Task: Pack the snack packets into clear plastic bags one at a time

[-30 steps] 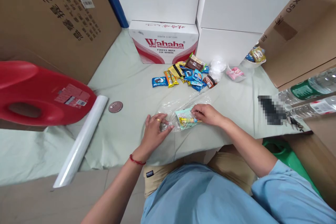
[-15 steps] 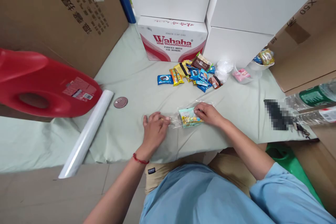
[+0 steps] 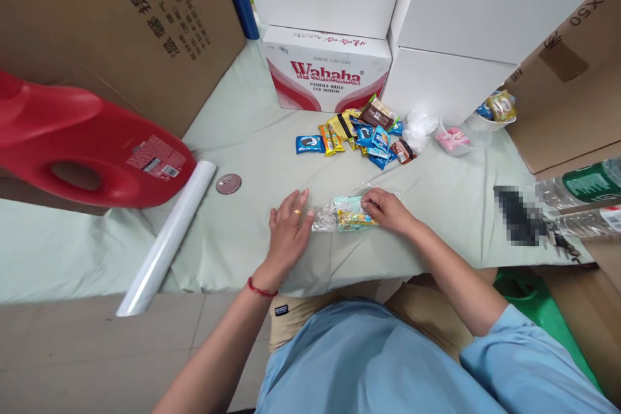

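Note:
On the table in front of me lies a light green and yellow snack packet (image 3: 348,213), with clear crinkled plastic (image 3: 326,218) around it and bunched at its left end. The fingers of my right hand (image 3: 387,209) are closed on the packet's right part, pressing through the plastic. My left hand (image 3: 290,226) rests just left of the bunched plastic, fingers apart and holding nothing; whether its thumb touches the plastic I cannot tell. Beyond my hands is a pile of small wrapped snacks (image 3: 361,136) in blue, yellow and brown.
To the left are a white roll (image 3: 167,239), a round reddish disc (image 3: 228,184) and a large red jug (image 3: 101,149). A Wahaha carton (image 3: 330,74) stands at the back. Clear plastic bottles (image 3: 589,184), a dark pixelated item with keys (image 3: 521,220) and small bowls (image 3: 492,121) are on the right.
My left hand's fingers have uncurled and spread, coming off the plastic's left end. My right hand still grips the packet. The whole view has shifted slightly.

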Tool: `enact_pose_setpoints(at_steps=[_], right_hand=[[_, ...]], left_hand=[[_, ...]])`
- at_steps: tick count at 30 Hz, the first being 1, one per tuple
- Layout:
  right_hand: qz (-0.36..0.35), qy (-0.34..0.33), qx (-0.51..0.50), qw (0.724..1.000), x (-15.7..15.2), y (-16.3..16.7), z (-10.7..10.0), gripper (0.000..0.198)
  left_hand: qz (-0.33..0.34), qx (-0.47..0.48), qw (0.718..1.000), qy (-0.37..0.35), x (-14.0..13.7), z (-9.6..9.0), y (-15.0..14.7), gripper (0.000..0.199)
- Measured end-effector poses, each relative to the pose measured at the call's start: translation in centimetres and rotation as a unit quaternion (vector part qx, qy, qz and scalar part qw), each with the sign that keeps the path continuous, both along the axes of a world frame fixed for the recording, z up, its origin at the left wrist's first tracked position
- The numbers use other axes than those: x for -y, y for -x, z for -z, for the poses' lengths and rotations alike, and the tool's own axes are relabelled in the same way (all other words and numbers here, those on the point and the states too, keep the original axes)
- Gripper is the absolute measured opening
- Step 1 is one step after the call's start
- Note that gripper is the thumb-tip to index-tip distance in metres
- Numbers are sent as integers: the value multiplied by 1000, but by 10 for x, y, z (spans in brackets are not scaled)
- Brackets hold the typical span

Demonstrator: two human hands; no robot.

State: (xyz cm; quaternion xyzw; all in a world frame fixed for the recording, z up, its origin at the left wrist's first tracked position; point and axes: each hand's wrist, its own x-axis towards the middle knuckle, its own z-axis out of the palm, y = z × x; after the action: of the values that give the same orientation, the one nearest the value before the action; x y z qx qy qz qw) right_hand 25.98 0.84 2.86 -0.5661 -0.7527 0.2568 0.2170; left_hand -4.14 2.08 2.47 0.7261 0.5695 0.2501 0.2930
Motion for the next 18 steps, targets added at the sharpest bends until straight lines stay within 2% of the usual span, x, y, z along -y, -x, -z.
enact_pose_setpoints(at_steps=[3,6,7,8,10,11,12,15,17,18], right_hand=[[-1,0,18,1000,0,2,1,22],[-8,2,45,999,1,3,2,36],[-11,4,54,998,1,3,3,38],[-12,7,61,998,0,3,4,40],[-11,9,72,997,0,3,5,41],[-12,11,76,997,-1,3,6,42],[-13,12,80,997,-1,3,5,42],[-15,24,86,996,-1,5,3,42],[-11,34,89,995,-1,7,0,42],[-9,38,90,995,-1,8,-1,41]], left_hand=[[-30,3,998,-49,0,-5,-2,64],[20,10,995,-94,0,-11,-7,78],[43,1,994,-101,-1,-12,-9,77],[60,-11,992,-106,-4,-13,-13,69],[62,-31,992,-104,-15,-12,-19,41],[41,-35,994,-94,-24,-11,-21,30],[7,-37,996,-80,-34,-8,-21,27],[-140,-41,988,-45,-60,-3,-12,20],[-206,-37,975,-76,-65,-5,-3,22],[-210,-29,971,-107,-63,-9,2,23]])
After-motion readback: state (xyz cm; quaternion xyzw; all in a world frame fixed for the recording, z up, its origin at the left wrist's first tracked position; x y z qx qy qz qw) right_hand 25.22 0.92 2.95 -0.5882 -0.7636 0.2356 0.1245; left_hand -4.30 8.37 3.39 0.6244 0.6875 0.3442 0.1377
